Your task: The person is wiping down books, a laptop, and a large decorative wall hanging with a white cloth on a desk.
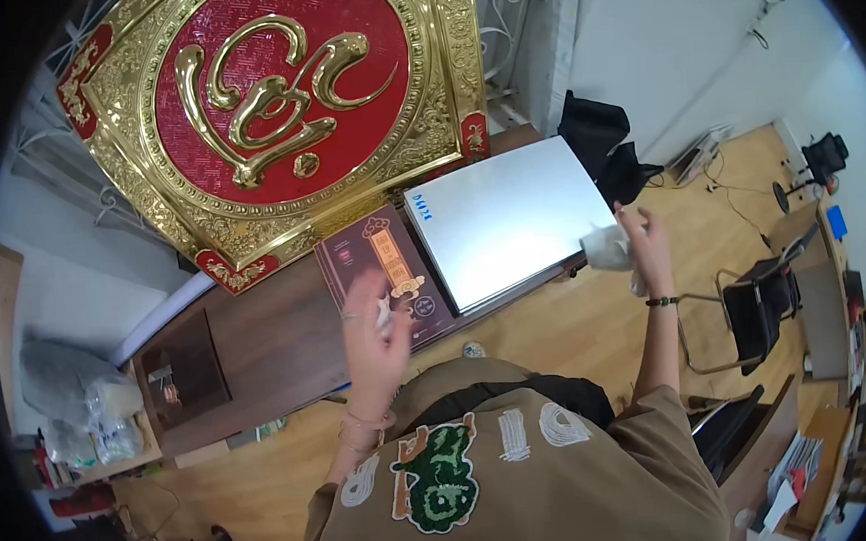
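My right hand [647,242] is closed on a pale, crumpled cloth [607,248] beside the right edge of a flat silver panel [509,221]. The panel lies on the table and has blue handwriting near one corner. Over a maroon box [358,260] with gold and orange decoration, my left hand [373,339] is smeared by motion. Something small and white [384,318] shows at its palm, but whether the fingers grip it is unclear. Behind them leans a large gold-framed plaque [288,91] with raised gold lettering on a red ground.
The dark wooden table [268,330] runs across in front of me. Plastic-wrapped bundles [105,419] sit at the left. A black bag [599,146] stands past the panel. To the right are a black chair [758,315] and loose cables on the wooden floor [688,225].
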`<move>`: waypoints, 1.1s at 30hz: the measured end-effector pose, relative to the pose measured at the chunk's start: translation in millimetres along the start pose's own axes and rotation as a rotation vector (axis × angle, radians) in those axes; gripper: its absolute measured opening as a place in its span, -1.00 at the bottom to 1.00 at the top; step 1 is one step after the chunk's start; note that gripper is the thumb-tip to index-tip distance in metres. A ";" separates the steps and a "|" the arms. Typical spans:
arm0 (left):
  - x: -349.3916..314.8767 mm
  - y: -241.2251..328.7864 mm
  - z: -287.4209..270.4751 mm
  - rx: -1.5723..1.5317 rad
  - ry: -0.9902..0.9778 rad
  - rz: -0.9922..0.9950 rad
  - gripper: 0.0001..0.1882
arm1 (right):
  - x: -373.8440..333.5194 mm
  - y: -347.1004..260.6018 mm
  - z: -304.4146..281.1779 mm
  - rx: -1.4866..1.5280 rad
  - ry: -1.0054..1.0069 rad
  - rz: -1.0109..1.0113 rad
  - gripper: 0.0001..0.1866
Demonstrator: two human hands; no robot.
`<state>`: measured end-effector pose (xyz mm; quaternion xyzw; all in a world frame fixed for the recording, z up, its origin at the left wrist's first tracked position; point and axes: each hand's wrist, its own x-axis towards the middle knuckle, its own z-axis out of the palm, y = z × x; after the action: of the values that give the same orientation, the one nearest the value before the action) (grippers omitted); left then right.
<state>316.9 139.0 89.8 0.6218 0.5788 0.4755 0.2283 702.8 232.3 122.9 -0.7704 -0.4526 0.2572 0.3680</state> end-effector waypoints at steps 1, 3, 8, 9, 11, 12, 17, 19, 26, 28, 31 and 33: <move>4.7 18.0 9.7 0.200 -0.142 0.090 -0.48 | 15.8 18.3 -2.3 -0.007 -0.052 -0.009 -0.28; 13.9 41.2 31.9 0.461 -0.308 0.263 -0.38 | 34.7 49.3 2.8 0.052 -0.183 -0.015 -0.31; 29.9 38.0 88.2 0.652 -0.385 0.363 -0.13 | 43.3 49.4 14.3 0.089 -0.317 0.070 -0.45; 30.7 34.7 95.8 0.665 -0.400 0.345 -0.09 | 41.9 53.4 13.5 0.147 -0.309 0.043 -0.50; 28.2 27.4 102.8 0.700 -0.384 0.348 -0.11 | 44.4 56.7 13.2 0.203 -0.304 0.015 -0.54; 26.9 27.4 105.2 0.732 -0.375 0.357 -0.12 | 42.1 54.9 14.1 0.251 -0.302 0.028 -0.56; 25.3 29.1 109.4 0.769 -0.370 0.358 -0.15 | 42.2 53.3 5.2 0.266 -0.289 0.072 -0.54; 26.6 29.0 104.8 0.745 -0.371 0.346 -0.17 | 40.2 46.5 -4.9 0.180 -0.328 -0.040 -0.53; 11.3 37.0 75.2 0.552 -0.423 0.303 -0.35 | 28.4 28.6 28.0 0.089 0.277 -0.575 -0.55; 8.0 35.0 69.7 0.585 -0.423 0.295 -0.40 | 14.7 17.9 65.6 -0.411 0.330 -0.818 -0.52; 9.0 27.0 70.7 0.518 -0.351 0.269 -0.49 | -21.2 -1.0 107.9 -0.446 0.176 -0.874 -0.50; 5.8 22.1 69.5 0.468 -0.311 0.280 -0.52 | -52.7 -12.3 119.7 -0.260 -0.196 -1.075 -0.51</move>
<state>386.8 158.0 79.3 0.7963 0.5396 0.2556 0.0972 585.0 229.5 64.6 -0.4430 -0.8416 0.0459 0.3057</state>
